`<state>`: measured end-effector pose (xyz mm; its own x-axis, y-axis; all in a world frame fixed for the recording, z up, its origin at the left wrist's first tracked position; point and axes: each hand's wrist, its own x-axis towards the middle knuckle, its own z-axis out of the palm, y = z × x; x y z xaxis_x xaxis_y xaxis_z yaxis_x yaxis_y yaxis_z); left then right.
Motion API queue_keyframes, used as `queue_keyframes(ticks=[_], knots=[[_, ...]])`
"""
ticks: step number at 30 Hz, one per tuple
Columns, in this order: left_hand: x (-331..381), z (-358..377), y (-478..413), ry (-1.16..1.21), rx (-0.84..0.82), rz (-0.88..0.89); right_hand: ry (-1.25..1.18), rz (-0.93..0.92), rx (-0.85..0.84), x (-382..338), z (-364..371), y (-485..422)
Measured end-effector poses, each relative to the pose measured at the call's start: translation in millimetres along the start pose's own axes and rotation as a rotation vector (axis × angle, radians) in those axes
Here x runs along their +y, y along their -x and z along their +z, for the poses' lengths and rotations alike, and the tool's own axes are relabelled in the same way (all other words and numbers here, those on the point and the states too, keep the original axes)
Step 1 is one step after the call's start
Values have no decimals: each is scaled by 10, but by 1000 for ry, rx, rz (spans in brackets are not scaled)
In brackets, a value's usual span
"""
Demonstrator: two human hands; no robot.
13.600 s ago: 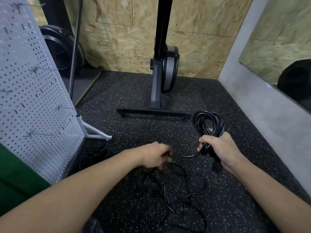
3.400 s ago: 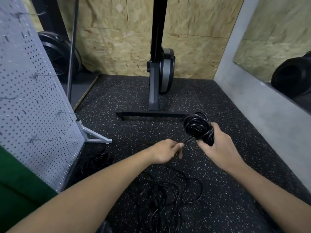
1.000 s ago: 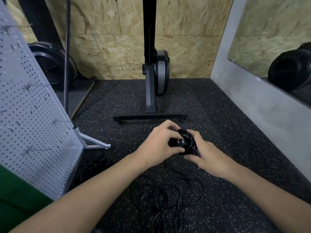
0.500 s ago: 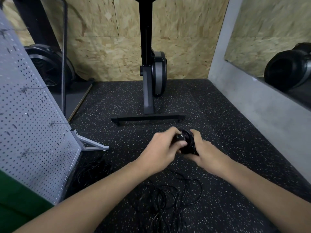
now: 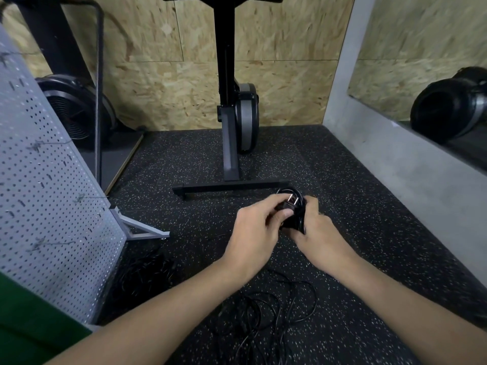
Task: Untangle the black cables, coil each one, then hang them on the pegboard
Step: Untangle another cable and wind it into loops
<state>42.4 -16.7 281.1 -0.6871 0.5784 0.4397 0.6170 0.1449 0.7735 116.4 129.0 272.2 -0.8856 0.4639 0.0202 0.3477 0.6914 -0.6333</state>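
Both bare forearms reach forward; the left hand [image 5: 254,230] and the right hand [image 5: 320,233] meet, fingers curled, gripping.

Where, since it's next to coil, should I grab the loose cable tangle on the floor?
Probably from above, at the right outer loop of the loose cable tangle: a single strand lies flat and apart there, while the middle is crossed over.
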Motion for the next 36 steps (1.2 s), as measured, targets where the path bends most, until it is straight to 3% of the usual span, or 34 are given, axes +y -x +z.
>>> queue_keyframes(ticks=[4, 11, 24, 36], knots=[[-25, 52, 3, -86, 10, 3, -26, 53, 7, -19, -22, -32], [-8, 4, -68, 22, -8, -90, 71, -13, 76, -45, -28, 11], [-19, 34, -177, -197, -4, -158, 113, 25, 33, -52, -13, -2], [-79, -137, -220, -251, -66, -205, 177, -167, 71, -111, 18, 20]])
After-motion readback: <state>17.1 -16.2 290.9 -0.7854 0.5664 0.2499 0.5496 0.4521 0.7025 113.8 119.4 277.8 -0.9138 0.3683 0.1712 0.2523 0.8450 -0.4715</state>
